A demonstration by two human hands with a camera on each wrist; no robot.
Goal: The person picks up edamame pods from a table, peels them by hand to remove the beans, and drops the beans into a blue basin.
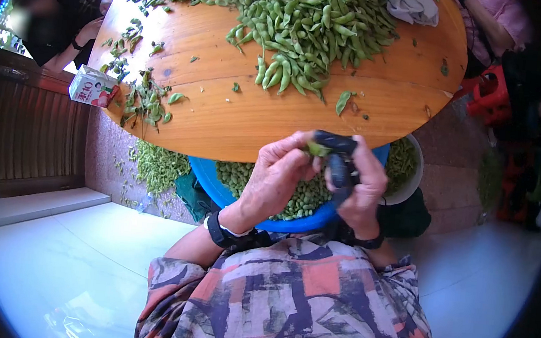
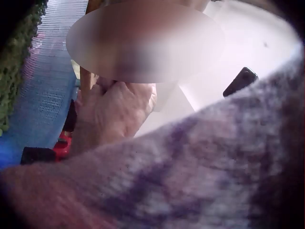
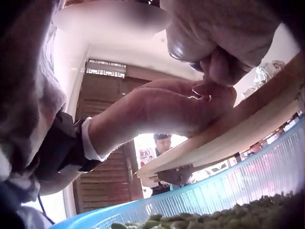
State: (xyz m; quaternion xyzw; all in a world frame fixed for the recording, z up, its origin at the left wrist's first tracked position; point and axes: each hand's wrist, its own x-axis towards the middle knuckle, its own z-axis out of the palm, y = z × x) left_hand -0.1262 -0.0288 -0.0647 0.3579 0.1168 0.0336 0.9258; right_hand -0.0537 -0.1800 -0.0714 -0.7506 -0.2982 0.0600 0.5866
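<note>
My left hand (image 1: 276,177) pinches a green pod (image 1: 318,150) between thumb and fingertips. I hold it just past the near edge of the counter (image 1: 224,113), above the blue basket (image 1: 208,183) of shelled beans (image 1: 306,198). The pod's long axis runs roughly crosswise, with its free end pointing at my right hand (image 1: 362,188). That hand's fingers curl around a black tool (image 1: 338,165) that meets the pod. 1 heap of pods (image 1: 296,23) lies farther back on the counter.

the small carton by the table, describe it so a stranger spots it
Find the round wooden table heaped with green pods. At its left rim in the head view sits a small carton. It is the only white printed box among the greenery.
</note>
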